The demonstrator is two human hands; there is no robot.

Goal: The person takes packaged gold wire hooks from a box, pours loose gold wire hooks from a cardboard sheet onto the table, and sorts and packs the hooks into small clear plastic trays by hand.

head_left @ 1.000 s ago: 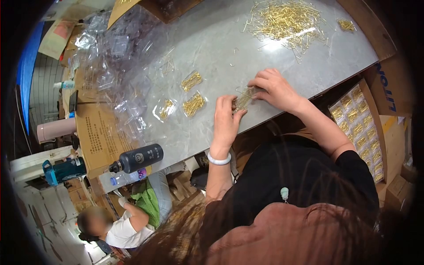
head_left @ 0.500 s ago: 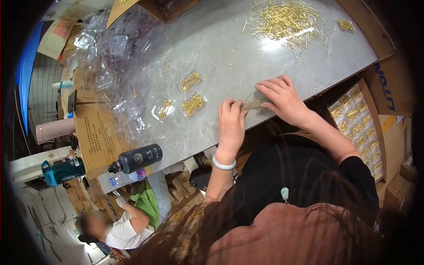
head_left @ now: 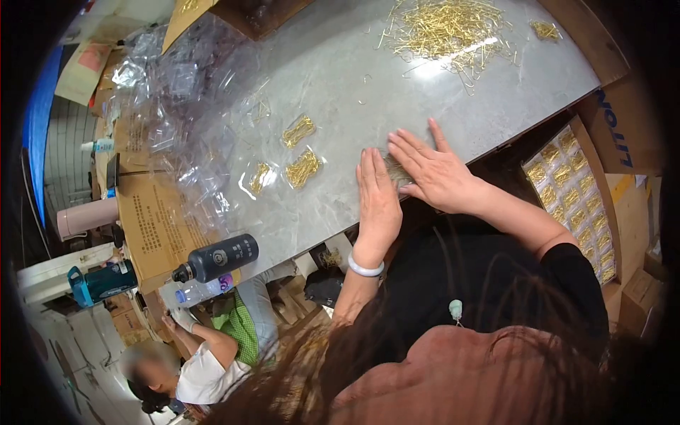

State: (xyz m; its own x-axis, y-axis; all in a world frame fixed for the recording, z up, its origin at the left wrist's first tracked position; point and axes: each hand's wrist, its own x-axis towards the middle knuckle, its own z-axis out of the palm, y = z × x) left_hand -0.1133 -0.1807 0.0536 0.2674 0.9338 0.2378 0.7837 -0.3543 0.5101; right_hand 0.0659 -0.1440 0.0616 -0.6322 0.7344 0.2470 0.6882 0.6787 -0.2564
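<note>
On the grey table (head_left: 333, 92), my left hand (head_left: 377, 202) lies with its fingers straight and side by side, wearing a white bangle (head_left: 365, 268). My right hand (head_left: 438, 173) is flat with fingers stretched and thumb apart. Between them, mostly covered, is a bundle of thin metal hooks (head_left: 398, 170), touched by both hands. To the left lie clear packs of golden hooks (head_left: 303, 168), one pack above (head_left: 298, 132) and one beside (head_left: 260, 177). A large pile of loose golden hooks (head_left: 453, 32) spreads beyond my hands.
Clear plastic bags (head_left: 180, 85) heap at the left. A dark bottle (head_left: 216, 258) lies near the table's edge beside a cardboard box (head_left: 152, 219). Another person (head_left: 212, 368) sits at lower left. A box of filled packs (head_left: 574, 198) stands at the right; a small hook cluster (head_left: 545, 30) is at upper right.
Both hands have flattened over the hook bundle, their fingers straightening, and the right hand has come closer to the left. The other person's hands have moved up toward the table edge.
</note>
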